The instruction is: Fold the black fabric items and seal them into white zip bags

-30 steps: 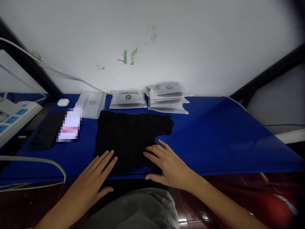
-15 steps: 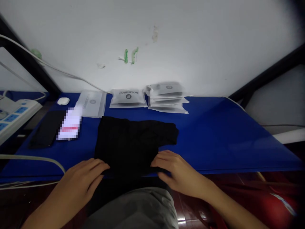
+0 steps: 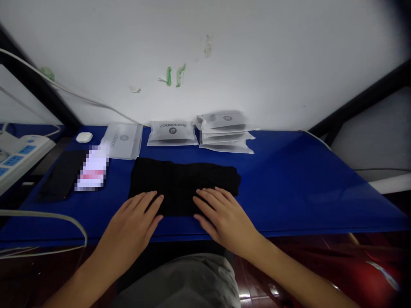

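A black cloth garment (image 3: 183,179), folded into a wide band, lies on the blue table (image 3: 289,188) in front of me. Its exact kind cannot be made out. My left hand (image 3: 135,218) rests on its near left part, fingers stretched out and slightly apart. On the near right part lies my right hand (image 3: 221,214), also flat with fingers spread. Both thumbs are by the cloth's near edge. Neither hand grips anything.
Along the wall lie a flat plastic bag (image 3: 123,143), a filled bag (image 3: 172,133) and a stack of bags (image 3: 224,132). At left are a white earphone case (image 3: 84,137), a black phone (image 3: 61,175), a blurred lit screen (image 3: 93,167), a power strip (image 3: 22,158) and a cable (image 3: 64,216).
The cloth's near part, which hung toward the table edge, is now folded up onto the rest. Both hands moved forward and inward, going from pinching the edge to lying flat on it.
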`<state>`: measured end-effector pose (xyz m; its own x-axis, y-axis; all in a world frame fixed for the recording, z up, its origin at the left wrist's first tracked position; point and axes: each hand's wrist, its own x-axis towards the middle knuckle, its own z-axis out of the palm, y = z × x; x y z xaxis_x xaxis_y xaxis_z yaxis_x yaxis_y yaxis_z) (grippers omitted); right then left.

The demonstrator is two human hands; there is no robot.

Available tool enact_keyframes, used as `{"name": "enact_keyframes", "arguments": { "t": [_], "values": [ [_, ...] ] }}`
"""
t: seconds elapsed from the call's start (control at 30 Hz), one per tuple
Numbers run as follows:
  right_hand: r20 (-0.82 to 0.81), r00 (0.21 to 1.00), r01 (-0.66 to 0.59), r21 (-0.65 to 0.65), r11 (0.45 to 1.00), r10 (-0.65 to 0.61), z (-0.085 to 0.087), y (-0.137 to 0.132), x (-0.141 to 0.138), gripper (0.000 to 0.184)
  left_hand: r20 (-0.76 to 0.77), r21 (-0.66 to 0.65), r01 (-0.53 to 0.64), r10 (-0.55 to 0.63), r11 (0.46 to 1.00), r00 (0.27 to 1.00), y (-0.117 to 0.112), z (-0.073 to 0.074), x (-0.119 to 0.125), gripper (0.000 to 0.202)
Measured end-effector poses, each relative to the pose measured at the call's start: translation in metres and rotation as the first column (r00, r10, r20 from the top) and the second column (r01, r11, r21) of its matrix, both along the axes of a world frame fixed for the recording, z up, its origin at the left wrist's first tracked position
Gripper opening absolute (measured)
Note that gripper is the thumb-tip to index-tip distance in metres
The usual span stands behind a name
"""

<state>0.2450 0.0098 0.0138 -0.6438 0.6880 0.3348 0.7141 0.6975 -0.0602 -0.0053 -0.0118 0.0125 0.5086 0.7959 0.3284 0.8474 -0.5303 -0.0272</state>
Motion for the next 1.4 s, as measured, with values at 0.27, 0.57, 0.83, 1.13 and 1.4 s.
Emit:
{"name": "enact_keyframes", "arguments": {
  "t": [0.27,0.57,0.83,1.13,1.4],
  "values": [
    [0.157,0.987,-0.008,-0.066,0.998,0.018,-0.017,0.003,0.009,0.038,-0.094,-0.154,-0.012,-0.002,0.988,0.996,0.004,-0.023,-0.021,0.04],
    [0.08,0.995,-0.056,-0.042,0.998,0.059,-0.023,0.013,0.008,0.029,-0.079,-0.053,-0.088,0.083,0.995,0.993,0.009,-0.022,-0.003,0.033],
    [-0.044,0.998,-0.061,-0.146,0.987,0.055,-0.017,0.018,0.01,0.029,-0.072,-0.08,-0.054,0.049,0.995,0.996,0.015,-0.02,-0.009,0.034],
    [-0.056,0.996,-0.076,-0.141,0.987,0.069,-0.018,0.02,0.012,0.03,-0.168,-0.159,-0.094,0.067,0.983,0.984,0.018,-0.014,-0.015,0.063],
    [-0.185,0.982,-0.103,-0.413,0.905,0.028,0.008,0.011,0.019,0.022,0.046,-0.33,-0.03,0.048,0.943,0.998,0.005,0.004,-0.027,0.032]
  ]
}}
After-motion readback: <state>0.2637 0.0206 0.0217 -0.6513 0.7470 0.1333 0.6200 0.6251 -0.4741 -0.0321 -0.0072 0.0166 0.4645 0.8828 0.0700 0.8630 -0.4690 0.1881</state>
